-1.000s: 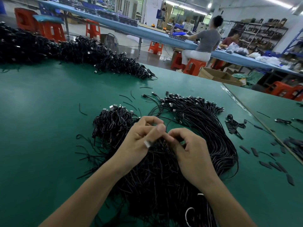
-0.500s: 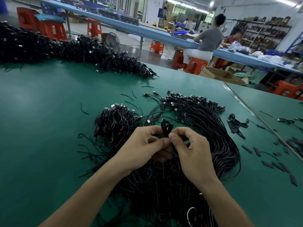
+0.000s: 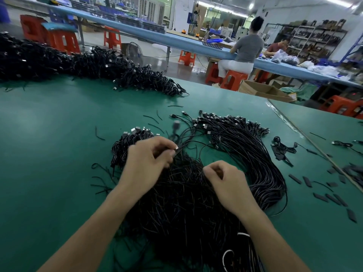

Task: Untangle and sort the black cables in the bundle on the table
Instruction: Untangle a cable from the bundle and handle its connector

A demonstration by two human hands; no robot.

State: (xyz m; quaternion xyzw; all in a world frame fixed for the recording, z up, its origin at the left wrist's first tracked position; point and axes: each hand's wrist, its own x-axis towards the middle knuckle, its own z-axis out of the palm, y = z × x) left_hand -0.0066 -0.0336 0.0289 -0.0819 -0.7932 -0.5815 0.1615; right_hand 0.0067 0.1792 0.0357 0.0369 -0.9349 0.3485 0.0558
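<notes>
A big tangled bundle of black cables [image 3: 188, 209] lies on the green table [image 3: 49, 154] in front of me. Its combed-out strands curve right and end in a row of connectors [image 3: 231, 122]. A smaller clump of coiled cables [image 3: 127, 142] sits at the left. My left hand [image 3: 149, 161] pinches a thin black cable with a metal plug at its fingertips; the cable's far end [image 3: 175, 126] is blurred above the table. My right hand [image 3: 225, 183] is curled over the bundle and pinches black strands between thumb and fingers.
A long heap of black cables [image 3: 78, 63] runs along the table's far left. Short black cable ties and sleeves [image 3: 330, 195] are scattered at the right, next to a small coiled cable [image 3: 282, 148]. Beyond stand orange stools, a cardboard box [image 3: 263, 91] and a seated person [image 3: 245, 54].
My hands were together pinching one small cable loop. Now they have parted: the left hand has moved up and left with the cable, the right hand has dropped back onto the bundle.
</notes>
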